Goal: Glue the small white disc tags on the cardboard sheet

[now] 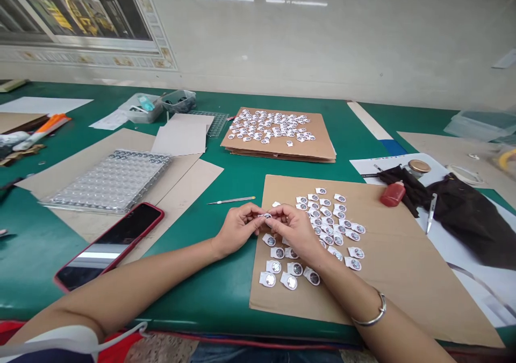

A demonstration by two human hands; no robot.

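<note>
Both hands meet above the left edge of a brown cardboard sheet [387, 287]. Between their fingertips is a small round silver-faced piece with a white tab [266, 216]. My left hand [241, 229] pinches it from the left, and my right hand [296, 231] pinches it from the right. Fingers partly cover the piece. Several similar tabbed pieces [289, 280] lie on the cardboard below and to the right of my hands, some overlapping. A thin pen-like tool with a yellow tip [231, 200] rests on the green table just beyond my left hand.
Farther back, a cardboard stack [278, 150] bears many more tabbed pieces. Left are a red-cased phone [110, 244] and a clear plastic tray [113, 180]. Right are a red bottle [392, 194], black cloth [467, 218], a lidded jar [418, 167] and a white pen [431, 212].
</note>
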